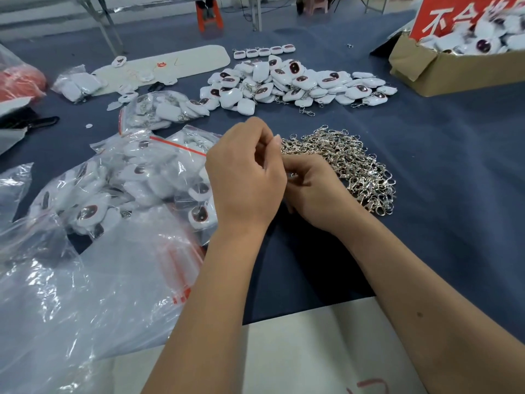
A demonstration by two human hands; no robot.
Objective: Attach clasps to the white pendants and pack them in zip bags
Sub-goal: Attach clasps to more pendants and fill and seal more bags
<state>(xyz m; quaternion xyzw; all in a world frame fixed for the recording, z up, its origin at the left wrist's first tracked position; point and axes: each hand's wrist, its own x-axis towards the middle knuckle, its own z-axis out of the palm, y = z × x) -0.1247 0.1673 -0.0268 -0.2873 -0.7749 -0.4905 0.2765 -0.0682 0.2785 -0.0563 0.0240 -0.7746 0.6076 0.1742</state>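
Fingers of the left hand (pixel 244 177) are curled with thumb and forefinger pinched together at the near edge of the heap of clasps (pixel 345 163), and the right hand (pixel 312 191) curls in just below it, fingertips meeting the left's; they seem to be working one clasp between them, though the piece itself is hidden and I cannot tell which hand truly holds it. No pendant shows in either hand. The loose white pendants (pixel 287 81) lie in a pile farther back on the blue table (pixel 454 194), well apart from the hands, more fill the cardboard box (pixel 443 72) at the far right, and filled zip bags (pixel 136 180) sit just to the left. The step looks like picking a single clasp free of the tangle. To do it well, lift one by its ring so neighbours drop away, check the spring gate opens cleanly, then bring a pendant close before threading, keeping finished pieces apart from bare ones.
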